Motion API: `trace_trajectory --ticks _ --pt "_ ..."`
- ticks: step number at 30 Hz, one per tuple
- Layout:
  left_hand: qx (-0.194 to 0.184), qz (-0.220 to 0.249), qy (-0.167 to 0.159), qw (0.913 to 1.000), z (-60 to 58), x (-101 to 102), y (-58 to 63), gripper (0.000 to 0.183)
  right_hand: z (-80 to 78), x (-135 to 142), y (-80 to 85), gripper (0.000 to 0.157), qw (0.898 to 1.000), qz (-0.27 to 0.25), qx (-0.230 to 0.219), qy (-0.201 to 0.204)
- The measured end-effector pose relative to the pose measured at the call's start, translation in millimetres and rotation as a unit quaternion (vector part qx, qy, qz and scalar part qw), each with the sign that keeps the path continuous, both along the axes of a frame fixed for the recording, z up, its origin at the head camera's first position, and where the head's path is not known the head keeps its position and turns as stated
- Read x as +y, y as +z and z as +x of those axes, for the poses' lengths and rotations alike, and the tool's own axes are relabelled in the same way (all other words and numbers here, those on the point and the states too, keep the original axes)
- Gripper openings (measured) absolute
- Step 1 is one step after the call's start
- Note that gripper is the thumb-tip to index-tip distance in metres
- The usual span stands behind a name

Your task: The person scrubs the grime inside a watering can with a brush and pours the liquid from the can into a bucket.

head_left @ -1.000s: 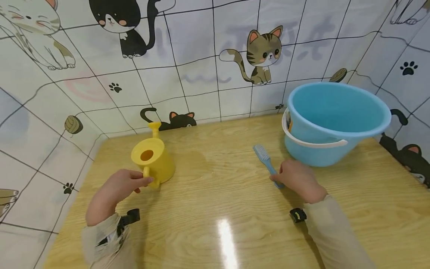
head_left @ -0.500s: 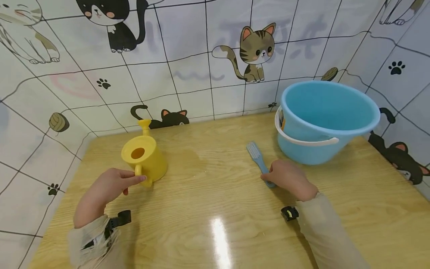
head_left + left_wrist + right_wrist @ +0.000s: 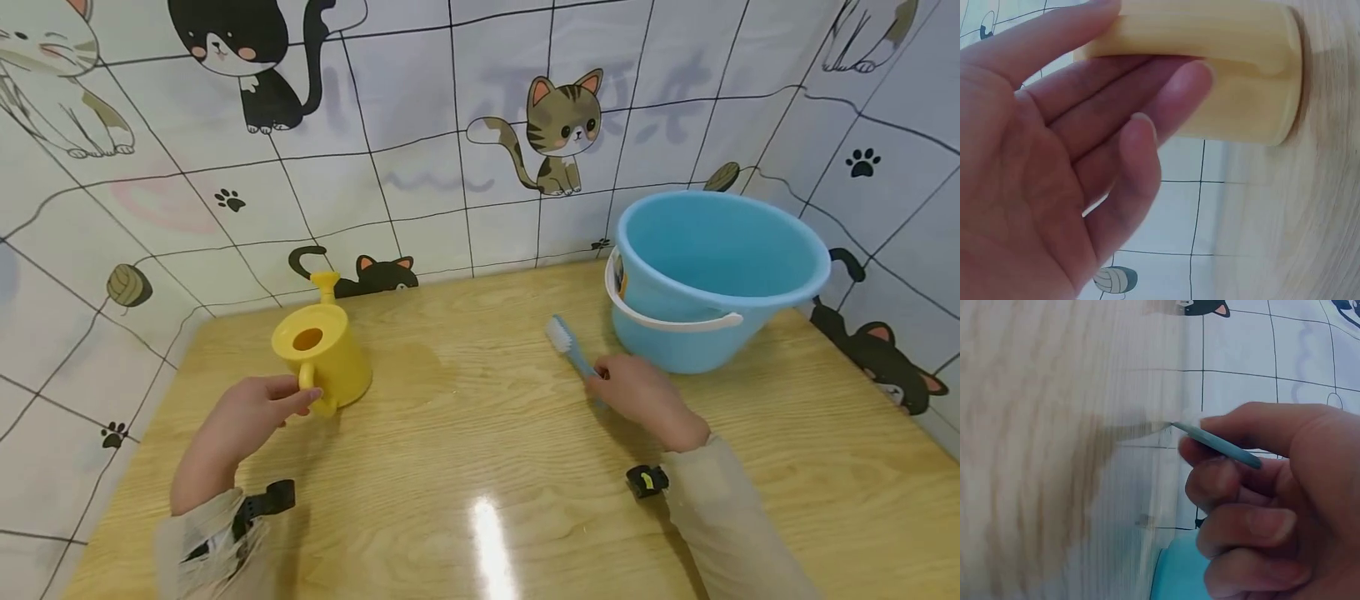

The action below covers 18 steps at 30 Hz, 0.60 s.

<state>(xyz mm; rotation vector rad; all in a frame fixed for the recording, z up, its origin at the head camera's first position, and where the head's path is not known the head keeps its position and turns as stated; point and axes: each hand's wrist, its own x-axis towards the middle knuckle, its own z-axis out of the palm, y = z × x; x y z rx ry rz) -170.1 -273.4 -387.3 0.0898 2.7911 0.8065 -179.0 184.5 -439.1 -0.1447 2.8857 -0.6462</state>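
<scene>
A yellow watering can stands upright on the table's left side. My left hand holds its handle, thumb on one side and fingers on the other; in the left wrist view the can lies beyond the curled fingers. My right hand pinches a light-blue brush by its handle, the white bristles facing left. Edge-on in the right wrist view, the brush's handle sits between thumb and fingers. The gripped end of the brush is mostly hidden in the head view.
A large light-blue bucket with a white handle stands at the back right, just beyond my right hand. Behind the wooden table rises a wall covering with cat drawings, which also runs along both sides.
The brush has turned in my right hand, so its bristles now face left instead of up, and its handle end seems raised. My left hand and the watering can keep their place; the view shifted slightly.
</scene>
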Motion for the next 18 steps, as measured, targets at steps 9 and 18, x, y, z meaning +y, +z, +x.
trace_trajectory --ticks 9,18 --pt "0.003 0.129 -0.016 0.9915 -6.1 5.3 -10.8 0.045 -2.5 1.4 2.5 0.031 0.999 -0.037 0.003 -0.005" --pt "0.041 0.261 -0.023 0.9641 -13.1 20.4 -29.7 0.038 -3.0 1.0 -0.9 0.019 0.999 -0.042 0.027 -0.011"
